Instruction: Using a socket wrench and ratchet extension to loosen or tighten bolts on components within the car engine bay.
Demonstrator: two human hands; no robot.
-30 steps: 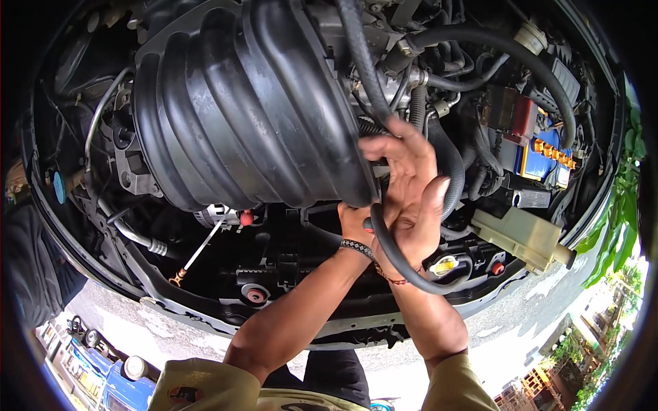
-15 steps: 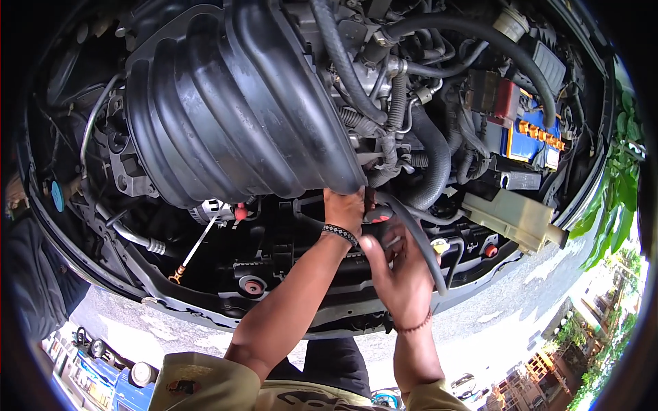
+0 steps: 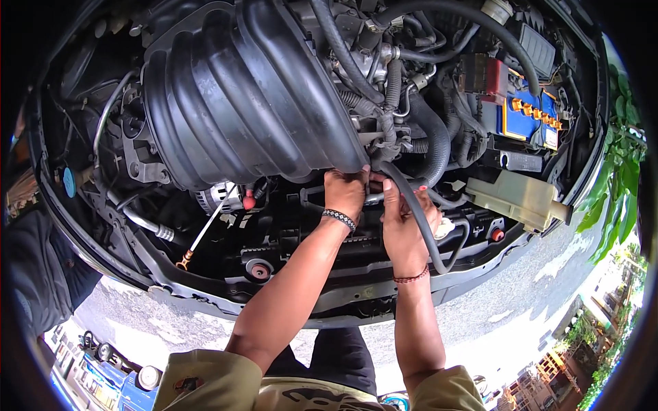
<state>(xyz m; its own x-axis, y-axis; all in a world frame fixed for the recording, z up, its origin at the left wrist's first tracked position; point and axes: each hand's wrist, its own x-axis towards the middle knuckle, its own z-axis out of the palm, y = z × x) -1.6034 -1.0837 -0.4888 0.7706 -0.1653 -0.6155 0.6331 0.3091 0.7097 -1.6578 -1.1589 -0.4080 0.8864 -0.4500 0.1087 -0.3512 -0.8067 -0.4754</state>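
My left hand (image 3: 345,194), closed with its fingertips partly hidden, is at the lower right edge of the ribbed black intake manifold (image 3: 250,96). Beside it, my right hand (image 3: 404,236) has its thumb up and its fingers curled inward. A loose black rubber hose (image 3: 419,218) curves down across the right hand's fingers. Small red parts (image 3: 422,188) show by those fingertips, too little of them to name. Between the two hands lies a short metallic piece (image 3: 374,199), partly covered.
A blue battery (image 3: 524,116) with orange caps sits at the right, above a cream plastic reservoir (image 3: 514,198). A dipstick (image 3: 202,236) sticks out at the left, near the alternator (image 3: 218,197). The front crossmember (image 3: 343,291) runs below my arms. Another person's dark clothing (image 3: 44,274) is at far left.
My right hand has moved up and closer to the left hand, its fingers now drawn together. The red part is now by the right fingertips. The view has shifted slightly.
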